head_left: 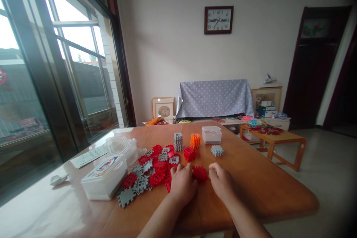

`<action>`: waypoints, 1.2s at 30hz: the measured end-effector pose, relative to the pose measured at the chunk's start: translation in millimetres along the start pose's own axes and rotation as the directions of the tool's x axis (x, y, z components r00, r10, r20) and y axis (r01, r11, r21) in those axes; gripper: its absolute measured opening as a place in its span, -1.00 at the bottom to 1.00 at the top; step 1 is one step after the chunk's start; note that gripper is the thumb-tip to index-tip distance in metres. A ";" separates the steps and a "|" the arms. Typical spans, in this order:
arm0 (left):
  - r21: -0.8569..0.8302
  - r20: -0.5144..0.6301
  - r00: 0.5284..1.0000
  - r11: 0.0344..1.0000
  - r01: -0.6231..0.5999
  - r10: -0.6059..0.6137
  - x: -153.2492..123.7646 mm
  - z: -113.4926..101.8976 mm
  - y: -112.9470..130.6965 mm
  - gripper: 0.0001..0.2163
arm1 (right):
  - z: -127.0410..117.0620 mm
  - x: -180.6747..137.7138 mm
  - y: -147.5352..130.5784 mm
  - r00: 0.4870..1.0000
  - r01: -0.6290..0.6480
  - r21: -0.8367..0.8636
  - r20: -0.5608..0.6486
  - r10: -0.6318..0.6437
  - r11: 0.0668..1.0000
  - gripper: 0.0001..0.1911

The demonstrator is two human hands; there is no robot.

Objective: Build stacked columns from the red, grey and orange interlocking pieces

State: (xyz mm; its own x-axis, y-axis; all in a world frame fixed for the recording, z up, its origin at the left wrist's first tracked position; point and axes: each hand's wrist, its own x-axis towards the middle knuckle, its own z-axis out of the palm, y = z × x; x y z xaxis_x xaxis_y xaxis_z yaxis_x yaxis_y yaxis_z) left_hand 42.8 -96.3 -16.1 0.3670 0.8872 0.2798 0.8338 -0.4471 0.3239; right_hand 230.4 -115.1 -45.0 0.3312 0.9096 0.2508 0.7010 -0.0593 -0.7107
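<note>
Both my hands rest on a wooden table (259, 182) around a red block assembly (200, 173) made of interlocking toothed tiles. My left hand (182, 184) is curled against its left side, fingers closed on it. My right hand (221, 181) is curled at its right side and touches it. To the left lies a heap of loose red and grey tiles (149, 173). Beyond my hands stand a red cube (189, 153), a grey stack (178, 141), an orange cube (195, 140) and a flat grey piece (216, 150).
A white lidded box (104, 182) and clear plastic tubs (122, 147) sit at the left; a small clear container (212, 134) stands farther back. A paper sheet (87, 157) lies near the window. A low wooden side table (275, 139) stands at the right.
</note>
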 end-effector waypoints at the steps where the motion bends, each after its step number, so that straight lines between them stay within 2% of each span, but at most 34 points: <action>1: -0.002 0.004 1.000 1.000 0.002 -0.002 -0.1 -0.6 1.0 -0.60 | 0.4 0.1 0.5 1.000 0.004 0.011 0.003 -0.004 1.000 -0.74; 15: -0.002 -0.018 1.000 1.000 -0.003 0.003 1.7 4.0 5.3 -0.63 | 3.0 1.9 -0.5 1.000 0.003 0.081 0.008 -0.004 0.997 -0.73; 19: -0.040 -0.063 0.997 0.999 0.030 -0.032 3.6 -8.9 -3.0 -0.66 | 2.8 1.4 0.3 0.999 -0.023 0.082 -0.027 0.026 0.996 -0.73; 22: -0.054 -0.094 0.992 0.995 0.085 -0.090 7.7 -25.8 -18.4 -0.65 | 2.6 0.9 0.7 0.997 -0.038 0.097 -0.064 0.044 0.995 -0.74; 25: -0.010 -0.103 0.983 0.988 0.151 -0.152 11.9 -38.1 -34.2 -0.71 | 4.2 1.4 1.8 0.996 -0.036 0.116 -0.074 0.044 0.993 -0.74; 28: 0.027 -0.067 0.988 0.990 0.141 -0.139 14.4 -39.1 -42.6 -0.75 | 6.7 3.0 4.0 0.996 -0.031 0.131 -0.074 0.041 0.991 -0.74; 32: 0.069 0.020 0.997 0.995 0.077 -0.079 16.6 -29.6 -41.0 -0.66 | 9.7 5.4 8.5 0.996 -0.023 0.153 -0.077 0.035 0.988 -0.73; 36: 0.109 0.073 0.991 0.989 0.104 -0.112 19.5 -23.8 -37.7 -0.64 | 11.7 6.4 13.3 0.998 -0.014 0.174 -0.057 0.024 0.985 -0.75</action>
State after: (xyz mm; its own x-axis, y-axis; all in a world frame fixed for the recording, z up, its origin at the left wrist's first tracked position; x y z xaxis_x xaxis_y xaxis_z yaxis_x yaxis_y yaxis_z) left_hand 8.7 -64.9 -1.3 0.3005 0.9375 0.1753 0.9072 -0.3377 0.2510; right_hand 234.4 -105.3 -60.6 0.3834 0.8831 0.2702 0.5756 0.0003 -0.8177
